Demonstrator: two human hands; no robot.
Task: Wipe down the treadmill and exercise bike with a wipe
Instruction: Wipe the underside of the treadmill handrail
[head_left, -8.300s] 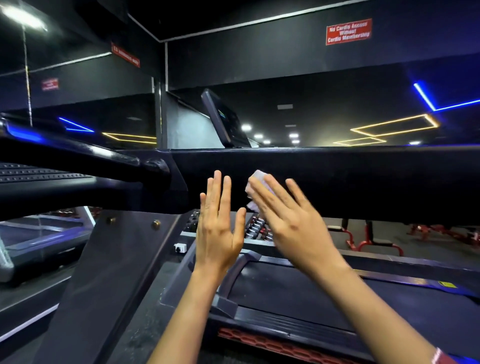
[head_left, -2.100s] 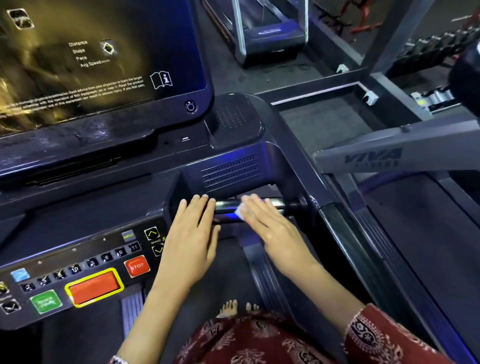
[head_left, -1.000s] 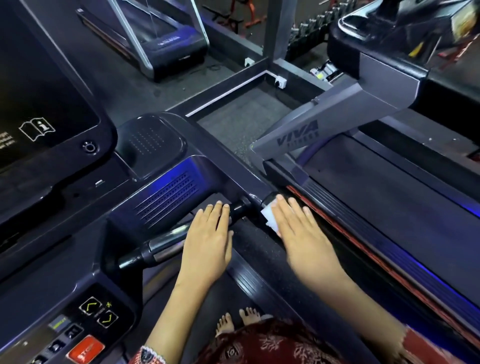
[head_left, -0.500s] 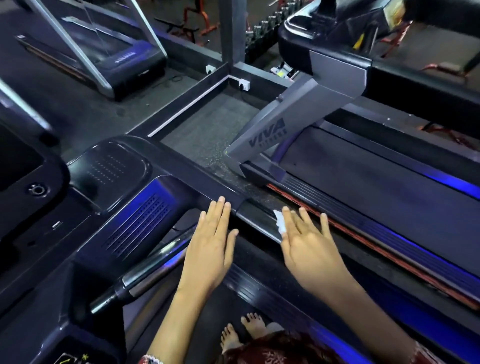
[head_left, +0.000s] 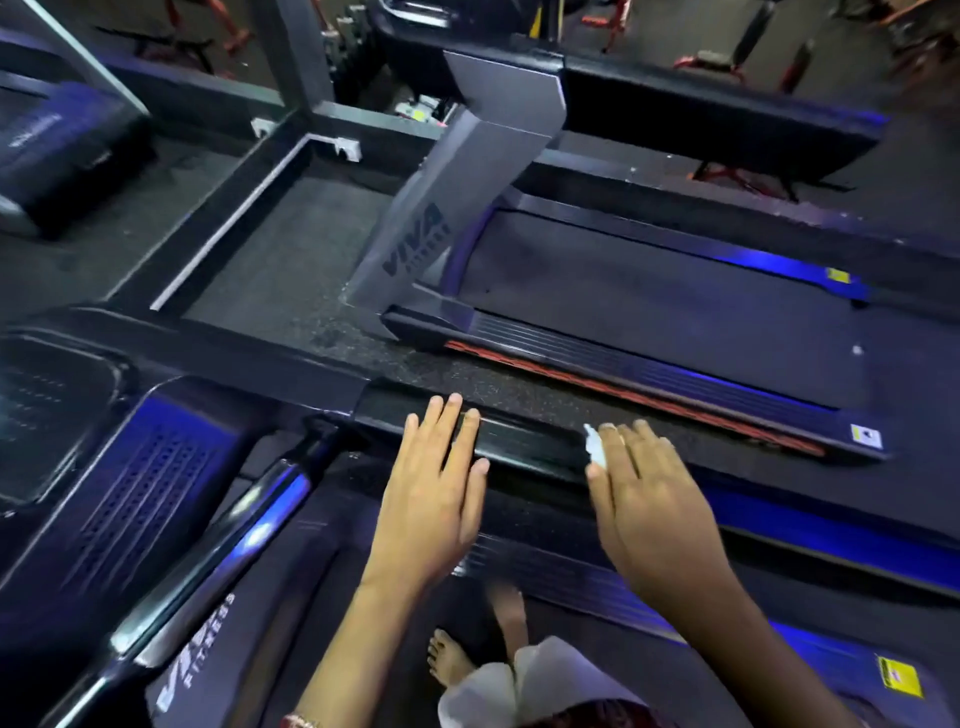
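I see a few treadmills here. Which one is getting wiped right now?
The nearest treadmill, under the person's bare feet: the right hand presses a white wipe on its black side rail. The neighbouring treadmill lies beyond, untouched.

Laid across the middle ground: dark speckled rubber flooring (head_left: 291, 260), bordered by a low dark steel floor frame (head_left: 218, 208) with a pale edge, carrying two small white plastic boxes (head_left: 347, 148). Standing at right: a neighbouring black-belted machine (head_left: 675, 296) with a grey upright (head_left: 431, 208) lettered VIVA and a red-trimmed side rail (head_left: 623, 395). Ranged along the top edge: a grey square steel post (head_left: 298, 57) and blurred red-framed benches (head_left: 717, 57).
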